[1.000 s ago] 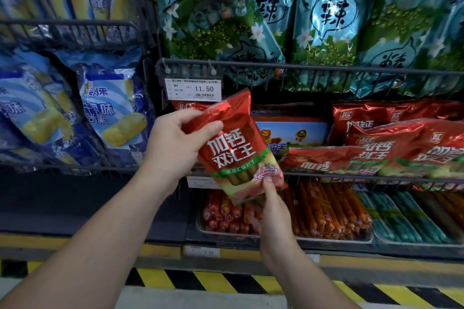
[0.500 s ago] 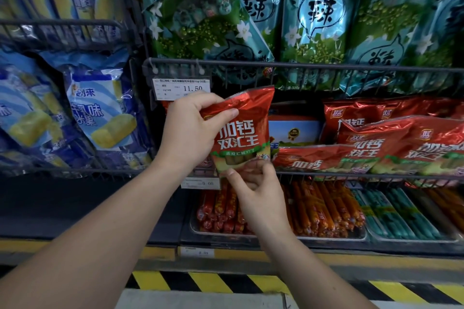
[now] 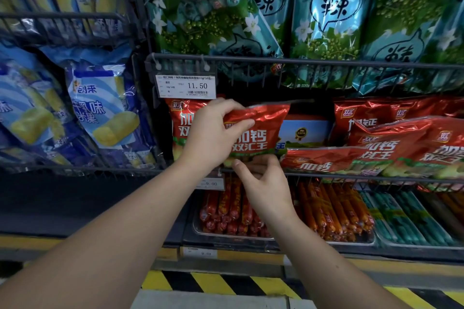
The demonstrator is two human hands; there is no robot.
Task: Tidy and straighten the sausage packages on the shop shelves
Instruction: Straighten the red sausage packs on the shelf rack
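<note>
Both my hands are on 1 red sausage package (image 3: 259, 133) at the left end of the middle wire shelf (image 3: 351, 175). My left hand (image 3: 211, 138) pinches the package's upper left part, thumb across the front face, fingers curled over the top edge. My right hand (image 3: 263, 183) grips the bottom edge from below, thumb and fingertips closed on it just above the shelf's front rail. The package stands nearly upright, tilted slightly, its top corner reaching toward the right.

Directly behind it, at the shelf's left corner, a second red package (image 3: 179, 120) stands upright, partly covered by my left hand. A box with a blue and orange front (image 3: 305, 130) sits just right of the held package, further back. Toward the shelf's right end, more red packages (image 3: 391, 143) lie overlapping and slanted, 1 flat along the front rail (image 3: 324, 160).

A white price tag (image 3: 185, 86) reading 11.50 hangs from the front rail of the upper wire shelf (image 3: 326, 61), which carries teal and green packages (image 3: 331, 7). Another tag (image 3: 213, 183), reading 9.00, hangs under the middle shelf, between my wrists.

Below, a tray (image 3: 226, 239) holds loose red and orange sausages (image 3: 326, 211); green sticks (image 3: 406, 218) lie to the right. Blue packs (image 3: 100, 108) fill the left rack.
</note>
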